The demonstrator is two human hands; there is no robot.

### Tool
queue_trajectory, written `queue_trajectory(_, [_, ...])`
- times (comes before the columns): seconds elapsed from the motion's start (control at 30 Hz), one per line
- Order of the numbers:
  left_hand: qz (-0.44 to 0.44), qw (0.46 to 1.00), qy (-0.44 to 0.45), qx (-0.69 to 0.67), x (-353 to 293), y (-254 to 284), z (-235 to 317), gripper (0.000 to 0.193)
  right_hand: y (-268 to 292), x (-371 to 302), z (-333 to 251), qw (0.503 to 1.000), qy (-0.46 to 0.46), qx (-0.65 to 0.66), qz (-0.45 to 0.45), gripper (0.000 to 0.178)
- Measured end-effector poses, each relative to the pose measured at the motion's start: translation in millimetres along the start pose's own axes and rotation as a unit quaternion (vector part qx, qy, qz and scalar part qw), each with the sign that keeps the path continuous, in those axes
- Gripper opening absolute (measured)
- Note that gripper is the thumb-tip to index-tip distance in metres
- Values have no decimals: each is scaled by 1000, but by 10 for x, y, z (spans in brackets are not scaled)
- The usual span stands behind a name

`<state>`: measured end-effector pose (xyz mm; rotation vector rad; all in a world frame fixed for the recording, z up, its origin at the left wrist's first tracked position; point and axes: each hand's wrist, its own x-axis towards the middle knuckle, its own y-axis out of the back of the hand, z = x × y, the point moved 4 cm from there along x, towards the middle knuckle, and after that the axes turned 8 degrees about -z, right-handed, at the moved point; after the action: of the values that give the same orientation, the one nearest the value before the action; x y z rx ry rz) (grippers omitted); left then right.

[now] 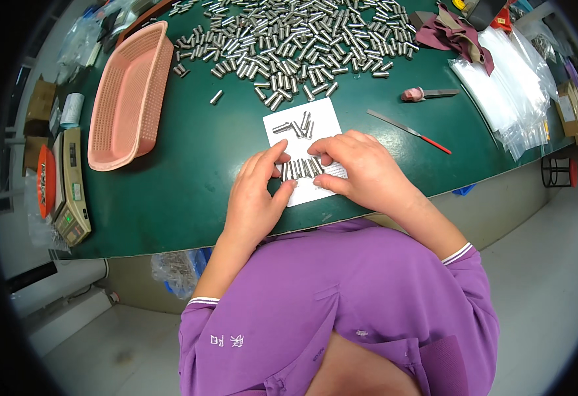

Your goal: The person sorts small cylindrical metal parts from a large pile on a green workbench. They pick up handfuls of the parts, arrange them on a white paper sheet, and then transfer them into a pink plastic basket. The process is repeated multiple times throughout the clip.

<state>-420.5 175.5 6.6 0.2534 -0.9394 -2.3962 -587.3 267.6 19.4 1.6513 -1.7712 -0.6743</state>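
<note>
Pin row: short metal pins (301, 169) lie side by side on the white sheet (324, 120), itself on the green bench (190, 198), between the two hands
Left hand: (255, 188) at the row's left end, thumb and forefinger parted around it; whether they grip cannot be told
Right hand: (366, 169) at the right end, thumb below and curled fingers above, parted; pressure on the pins likewise cannot be told
Handling, judged: stiff, smooth, small but dense for their size; apt to roll or slip, unlikely to break
Hold, judged: the row from both ends, inward and level; a single pin across its shank
Loose pins: a few (304, 125) lie on the sheet above the row
Obscured: row ends and part of the sheet's print behind the fingers; exact pin count unclear
Cut off: the pin heap (302, 46) at the upper edge
</note>
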Motion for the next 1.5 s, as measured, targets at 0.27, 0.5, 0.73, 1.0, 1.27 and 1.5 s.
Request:
queue_trajectory(0.27, [7,1000,2,-20,-51,71,-36,64,-99,7,-20,1000,0,11,1,40])
queue_trajectory(0.5, [12,999,3,-33,-49,76,-67,64,-83,-10,-53,1000,2,21,-5,39])
queue_trajectory(0.73, [3,999,2,-45,-19,36,-10,64,-24,-52,-5,1000,-17,5,-1,39])
queue_trajectory(1.0, [-9,998,-16,-57,17,-24,29,63,45,-69,51,999,-30,-12,-2,39])
queue_trajectory(1.27, [-3,983,-119,140,120,52,107,58,102,-65,88,999,-31,-17,15,40])
queue_trajectory(1.5, [-42,997,-56,27,150,3,97,65,119,-52,72,999,-32,-20,20,40])
